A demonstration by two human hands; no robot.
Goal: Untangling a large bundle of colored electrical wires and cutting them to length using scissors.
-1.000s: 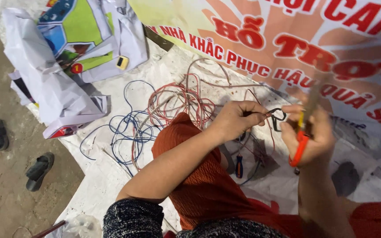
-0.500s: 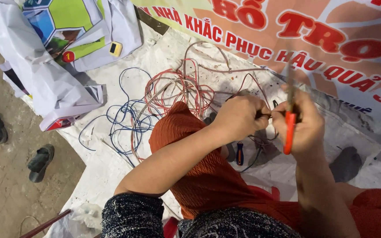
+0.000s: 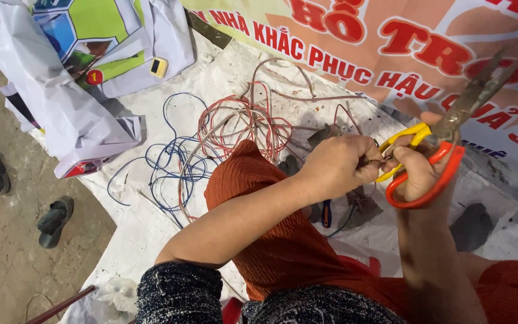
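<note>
My right hand (image 3: 418, 171) grips scissors (image 3: 445, 135) with one yellow and one red-orange handle loop; the rusty blades point up and to the right. My left hand (image 3: 337, 165) is closed just left of it, pinching a thin wire end against the right hand's fingers. Both hands hover above my knee in rust-orange cloth (image 3: 283, 240). Beyond them lies a tangle of red and pale wires (image 3: 244, 123) and blue wires (image 3: 172, 162) on a white sheet (image 3: 145, 222).
A printed banner (image 3: 391, 54) covers the ground at the top right. Crumpled white printed sheets (image 3: 73, 78) lie at the top left. A pair of dark sandals (image 3: 25, 198) sits on bare ground at the left. A dark-handled tool (image 3: 326, 213) rests beside my knee.
The view has shifted. My right hand has tilted the scissors so the blades point up right, and both hands stay together at the wire end.
</note>
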